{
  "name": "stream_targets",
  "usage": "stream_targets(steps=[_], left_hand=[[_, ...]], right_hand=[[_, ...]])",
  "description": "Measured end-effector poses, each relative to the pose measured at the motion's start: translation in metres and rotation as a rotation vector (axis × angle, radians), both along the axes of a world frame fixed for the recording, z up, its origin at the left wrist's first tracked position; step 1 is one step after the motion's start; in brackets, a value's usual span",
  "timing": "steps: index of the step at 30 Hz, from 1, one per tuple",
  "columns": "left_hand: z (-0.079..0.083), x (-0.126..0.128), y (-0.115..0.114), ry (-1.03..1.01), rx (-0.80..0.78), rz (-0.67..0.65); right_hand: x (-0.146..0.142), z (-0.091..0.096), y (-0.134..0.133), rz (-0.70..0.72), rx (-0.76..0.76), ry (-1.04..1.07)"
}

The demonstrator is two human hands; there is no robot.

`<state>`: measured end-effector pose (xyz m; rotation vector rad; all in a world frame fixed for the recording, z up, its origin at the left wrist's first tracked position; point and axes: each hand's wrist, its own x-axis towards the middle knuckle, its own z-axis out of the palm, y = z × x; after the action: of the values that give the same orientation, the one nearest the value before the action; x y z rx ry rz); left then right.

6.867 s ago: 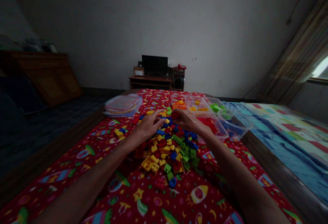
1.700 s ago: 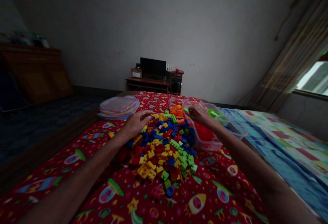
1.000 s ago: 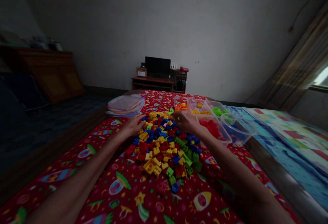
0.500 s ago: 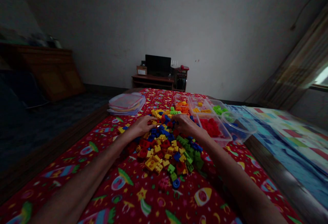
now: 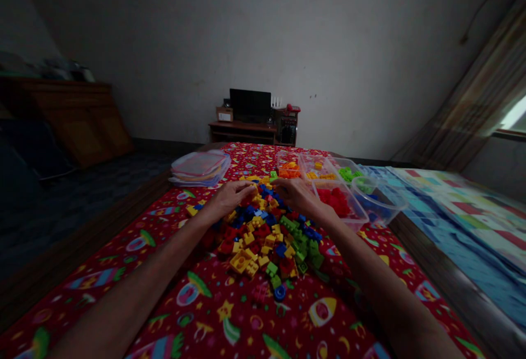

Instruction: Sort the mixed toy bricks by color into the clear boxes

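A mixed pile of toy building blocks in yellow, red, blue and green lies on the red patterned tablecloth. At the pile's far left side is my left hand, its thumb and fingers pinched together; anything between them is too small to make out. Across from it, my right hand bends over the far right part of the pile. Its fingertips point down and inward, close to blue and yellow blocks, and what they grip is hidden. A short gap with blocks showing separates the two hands.
To the right stand clear boxes with red blocks, orange blocks, yellow blocks and light green blocks. Beside them is a round clear tub holding blue blocks. Stacked lids lie at the far left.
Both hands have lifted slightly off the pile, and the left fingers have come together in a pinch. More blocks show between the hands. The view has shifted a little.
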<state>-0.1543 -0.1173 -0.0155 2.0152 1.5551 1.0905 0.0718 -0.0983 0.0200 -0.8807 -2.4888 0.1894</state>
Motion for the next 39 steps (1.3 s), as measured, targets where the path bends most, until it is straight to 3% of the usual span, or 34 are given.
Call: stream_targets(steps=[4,11,16,22,27,31,39], left_hand=[[-0.002,0.006,-0.001,-0.068,-0.095,-0.089],[-0.011,0.008,0.003,-0.242,-0.280,-0.151],[-0.010,0.003,0.005,-0.119,-0.204,-0.142],[-0.005,0.004,0.001,0.019,-0.110,-0.072],[-0.008,0.010,0.002,-0.024,-0.076,-0.092],[-0.009,0.011,0.002,0.020,-0.083,-0.089],[-0.002,0.014,-0.006,0.222,0.005,-0.014]], right_hand=[[-0.012,-0.007,-0.004,0.080,-0.048,0.055],[-0.024,-0.028,-0.002,0.104,-0.018,-0.071],[-0.020,-0.029,0.000,0.093,-0.008,-0.115],[-0.017,-0.019,0.000,-0.159,0.069,-0.063],[-0.022,-0.028,0.000,-0.010,0.075,-0.140],[-0.023,-0.036,0.000,-0.067,0.081,-0.233],[-0.012,-0.018,-0.003,-0.094,0.033,-0.035]])
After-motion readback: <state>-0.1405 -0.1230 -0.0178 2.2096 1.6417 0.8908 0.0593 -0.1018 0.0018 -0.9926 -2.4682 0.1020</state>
